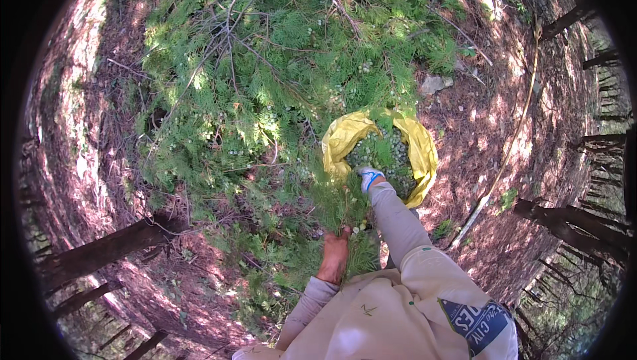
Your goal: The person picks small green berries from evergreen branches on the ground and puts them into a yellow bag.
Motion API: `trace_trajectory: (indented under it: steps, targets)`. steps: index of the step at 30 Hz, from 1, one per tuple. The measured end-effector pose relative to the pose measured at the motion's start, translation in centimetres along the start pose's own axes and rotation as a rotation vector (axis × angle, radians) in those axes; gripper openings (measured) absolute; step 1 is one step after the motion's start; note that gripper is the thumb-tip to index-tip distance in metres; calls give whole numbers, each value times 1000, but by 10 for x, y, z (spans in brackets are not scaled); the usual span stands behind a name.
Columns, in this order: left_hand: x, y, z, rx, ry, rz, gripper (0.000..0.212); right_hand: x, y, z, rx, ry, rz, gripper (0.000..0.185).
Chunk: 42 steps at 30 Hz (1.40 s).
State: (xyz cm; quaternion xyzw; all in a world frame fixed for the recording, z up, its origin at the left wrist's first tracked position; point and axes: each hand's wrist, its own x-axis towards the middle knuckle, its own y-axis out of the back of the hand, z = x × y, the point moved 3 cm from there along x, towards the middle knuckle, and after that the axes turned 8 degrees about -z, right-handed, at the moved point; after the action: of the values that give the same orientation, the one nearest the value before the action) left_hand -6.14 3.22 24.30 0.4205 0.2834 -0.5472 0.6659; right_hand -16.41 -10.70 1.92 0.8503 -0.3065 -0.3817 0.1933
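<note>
My left hand (338, 253), bare, is closed around the lower end of a leafy conifer branch (334, 205) with flat green sprays. The branch rises from it beside the yellow sack. My right hand (369, 177), in a white glove with a blue edge, is at the near left side of the sack's opening, against the branch's foliage; its fingers are hidden, so its grip cannot be told. The yellow woven sack (423, 156) stands with its rim rolled outward. Inside lie many small bluish-green cones (398, 161) and some green sprigs.
A large heap of cut conifer branches (298, 51) spreads ahead and to the left. A stone (435, 84) lies beyond the sack. A long thin pole (507, 161) lies on the needle-covered ground at right. Tree trunks (109, 248) stand at left and right.
</note>
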Motion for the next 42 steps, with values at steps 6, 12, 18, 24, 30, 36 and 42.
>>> trace_trajectory:
  steps: [6, 12, 18, 24, 30, 36, 42]
  targets:
    - [-46, 8, -15, -146, -472, -66, 26, 44, 34, 110, 177, -296, -104, 49]
    - [-16, 38, -32, -736, 87, -230, 29, -49, 128, 17, 179, -391, 456, 64]
    - [8, 10, 21, -170, 91, -209, 26, -137, 153, -109, 694, -75, 42, 47]
    - [35, -35, 3, 127, -442, -141, 26, -94, 121, -110, 460, -254, 3, 53]
    - [46, -34, 2, 285, -427, -116, 32, 8, 76, -4, 194, -632, 306, 28]
    - [39, -24, 0, 142, -322, -267, 27, -8, 149, -38, 7, -82, -150, 69]
    - [30, -17, 28, 365, -365, -293, 23, -44, 138, -106, -24, 206, -307, 52]
